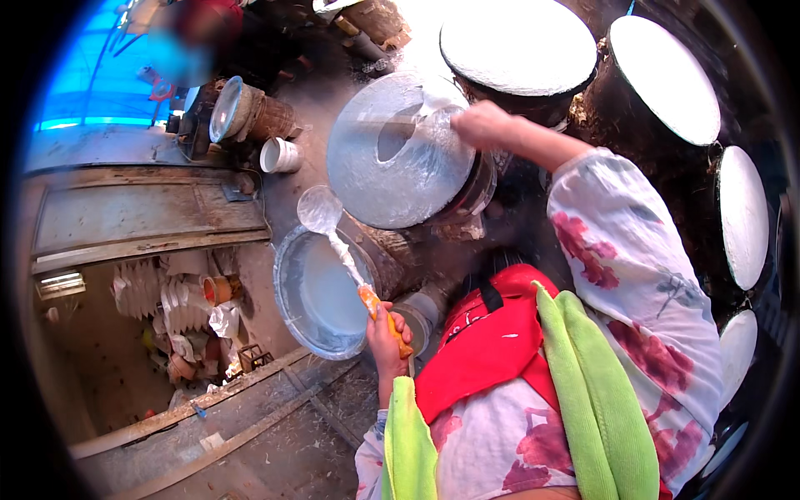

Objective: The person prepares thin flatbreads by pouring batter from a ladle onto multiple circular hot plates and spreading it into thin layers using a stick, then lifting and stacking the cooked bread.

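Note:
My left hand (387, 340) is wrapped round the orange handle of a ladle (320, 210) coated in white liquid. The ladle's bowl hangs by the far rim of a wide tub (287, 279) holding milky white liquid. My right hand (486, 127) is closed over the right side of a round steamer top (358, 167) covered by a thin whitish layer. A pale, rounded thing by its fingers is blurred, so I cannot make out what they grip. Near the middle of the top is a darker, greyish patch.
Large drums with white round tops (521, 46) curve round the far and right sides. A small white bucket (282, 156) and a tilted container (236, 110) stand far left. A wooden ledge (150, 217) borders a lower area at left with hanging bags (179, 304).

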The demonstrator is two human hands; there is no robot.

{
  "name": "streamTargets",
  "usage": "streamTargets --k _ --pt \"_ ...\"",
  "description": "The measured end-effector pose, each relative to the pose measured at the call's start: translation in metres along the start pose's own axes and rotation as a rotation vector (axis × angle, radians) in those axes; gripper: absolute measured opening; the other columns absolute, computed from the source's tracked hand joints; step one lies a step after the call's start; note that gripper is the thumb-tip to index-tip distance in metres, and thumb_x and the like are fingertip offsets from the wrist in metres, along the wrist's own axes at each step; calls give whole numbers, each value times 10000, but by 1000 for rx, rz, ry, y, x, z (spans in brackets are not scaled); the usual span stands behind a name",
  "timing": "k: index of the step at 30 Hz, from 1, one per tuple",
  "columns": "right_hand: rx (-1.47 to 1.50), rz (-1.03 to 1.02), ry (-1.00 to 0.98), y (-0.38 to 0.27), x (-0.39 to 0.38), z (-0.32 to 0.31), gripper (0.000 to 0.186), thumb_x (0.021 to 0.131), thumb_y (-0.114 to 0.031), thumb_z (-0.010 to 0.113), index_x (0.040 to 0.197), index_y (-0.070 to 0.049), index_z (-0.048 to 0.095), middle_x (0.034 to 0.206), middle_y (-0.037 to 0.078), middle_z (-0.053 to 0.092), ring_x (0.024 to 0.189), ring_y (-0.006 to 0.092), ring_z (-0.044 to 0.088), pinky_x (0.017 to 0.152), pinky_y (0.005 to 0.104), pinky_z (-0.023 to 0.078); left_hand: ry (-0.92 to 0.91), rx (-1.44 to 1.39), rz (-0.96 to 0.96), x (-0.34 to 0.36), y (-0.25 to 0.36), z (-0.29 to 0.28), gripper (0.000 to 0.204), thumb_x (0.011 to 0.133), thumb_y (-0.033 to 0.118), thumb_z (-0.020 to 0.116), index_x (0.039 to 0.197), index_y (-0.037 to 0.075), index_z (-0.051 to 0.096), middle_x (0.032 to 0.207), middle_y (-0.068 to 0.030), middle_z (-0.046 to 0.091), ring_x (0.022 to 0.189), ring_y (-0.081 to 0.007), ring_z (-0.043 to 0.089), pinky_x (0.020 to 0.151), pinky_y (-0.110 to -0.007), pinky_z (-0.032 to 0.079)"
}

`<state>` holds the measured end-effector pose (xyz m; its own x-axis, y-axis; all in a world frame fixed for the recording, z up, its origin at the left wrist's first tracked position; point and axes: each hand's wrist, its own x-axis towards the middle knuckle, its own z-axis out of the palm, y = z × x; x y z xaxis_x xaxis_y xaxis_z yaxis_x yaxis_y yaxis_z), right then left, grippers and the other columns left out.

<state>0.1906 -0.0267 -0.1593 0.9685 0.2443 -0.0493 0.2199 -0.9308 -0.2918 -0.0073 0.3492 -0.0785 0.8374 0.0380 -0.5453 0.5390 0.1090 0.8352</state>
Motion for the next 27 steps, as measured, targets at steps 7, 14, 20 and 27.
streamTargets --k 7,14,20,27 --pt "296 379 431 -16 -98 33 143 865 -125 468 912 -19 552 766 199 657 726 360 663 642 461 518 -33 -111 -12 5 1 -15 308 1004 365 416 1032 63 466 624 -14 402 427 -100 372 416 -254 321" --pt "220 259 169 -79 -102 37 132 842 -92 479 891 -1 561 753 204 658 755 361 670 648 467 522 -178 -113 -44 11 14 -10 274 1012 331 410 1027 62 463 627 -23 410 434 -106 392 426 -252 344" --pt "191 394 168 -65 -105 42 185 864 -129 460 871 -7 598 783 216 664 762 368 668 668 472 523 -252 -79 -76 11 20 -22 264 1009 319 419 1023 59 466 620 -25 415 431 -103 402 421 -239 349" --pt "142 405 170 -55 -74 6 180 781 -107 515 834 4 647 814 232 669 797 367 675 691 454 533 -253 -66 -112 4 25 -40 245 1003 297 440 1024 54 471 625 -29 429 430 -103 408 416 -234 360"
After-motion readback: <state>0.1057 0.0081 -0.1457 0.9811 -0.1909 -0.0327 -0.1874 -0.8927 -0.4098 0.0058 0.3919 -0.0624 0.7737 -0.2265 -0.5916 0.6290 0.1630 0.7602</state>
